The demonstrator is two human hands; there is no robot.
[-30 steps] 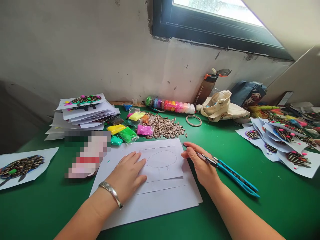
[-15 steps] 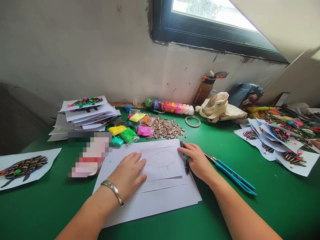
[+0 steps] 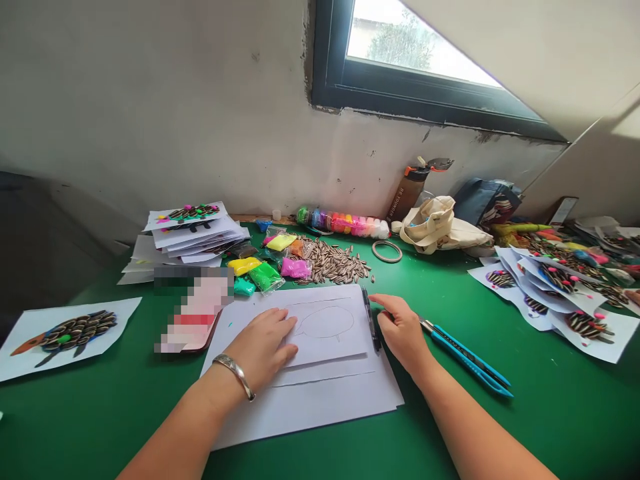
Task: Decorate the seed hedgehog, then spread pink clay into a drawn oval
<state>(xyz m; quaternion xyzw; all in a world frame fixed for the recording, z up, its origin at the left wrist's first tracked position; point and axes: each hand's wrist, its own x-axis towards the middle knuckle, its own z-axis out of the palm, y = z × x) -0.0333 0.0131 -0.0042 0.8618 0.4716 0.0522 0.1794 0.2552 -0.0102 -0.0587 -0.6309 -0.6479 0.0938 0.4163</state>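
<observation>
A small white sheet with a pencilled oval outline [image 3: 327,323] lies on larger white paper [image 3: 310,407] in the middle of the green table. My left hand [image 3: 265,340] rests on the left side of the sheets, its fingers spread and holding nothing. Beside the right edge of the paper is my right hand [image 3: 400,327], the index finger extended near a black pen [image 3: 371,320] and the other fingers curled; nothing shows in it. The pen lies along the paper's right edge. A blue cutter [image 3: 467,357] lies just right of my right hand.
Behind the paper are sunflower seeds [image 3: 337,261], coloured clay packets [image 3: 265,275] and a tape ring [image 3: 387,251]. Stacked seed pictures [image 3: 193,233] and a phone [image 3: 195,317] stand left; another seed picture [image 3: 75,337] lies far left. More pictures [image 3: 555,287] lie right.
The view has shifted slightly. My right hand has drawn back a little from the paper's edge, its fingers more curled. My left hand remains on the paper.
</observation>
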